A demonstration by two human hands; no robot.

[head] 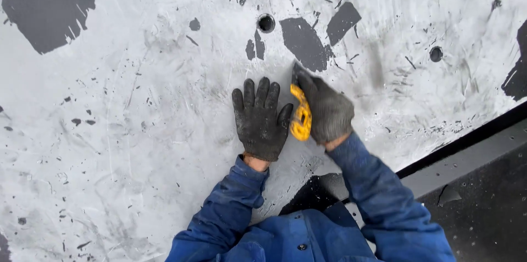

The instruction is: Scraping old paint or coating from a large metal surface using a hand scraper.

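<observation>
Nearest the camera were the blue sleeves (351,207) of a heavy cloth jacket, creased at the elbows, with a dark button at the chest. To the right lay a dark strip (466,158) with a straight edge, running up and away to the right, and beyond it a darker, speckled floor (488,212).

Past the cuffs, both hands wore dark knitted gloves, rough and dusted grey. The left hand (260,120) lay flat on the panel (137,130), palm down, fingers released and spread, gripping nothing. Just to its right, the right hand (327,109) was clenched around a yellow tool (300,115), a short, curved, plastic-looking handle. The tool stood between the two hands, almost touching the left thumb, with its far end pressed toward the panel. Its working tip was hidden under the right forefinger, so it was perhaps a scraper, though the blade could not be made out.

The panel itself filled most of the view: a broad, flat sheet coated pale grey-white, matte, scratched and scuffed all over. Dark grey patches (304,42) with sharp, angular edges showed where the pale coat was gone, the closest just beyond the right fingertips. Farther off sat two small round holes (266,23), one far of the left hand and one to the right. Larger ragged dark areas lay at the far left and far right corners.
</observation>
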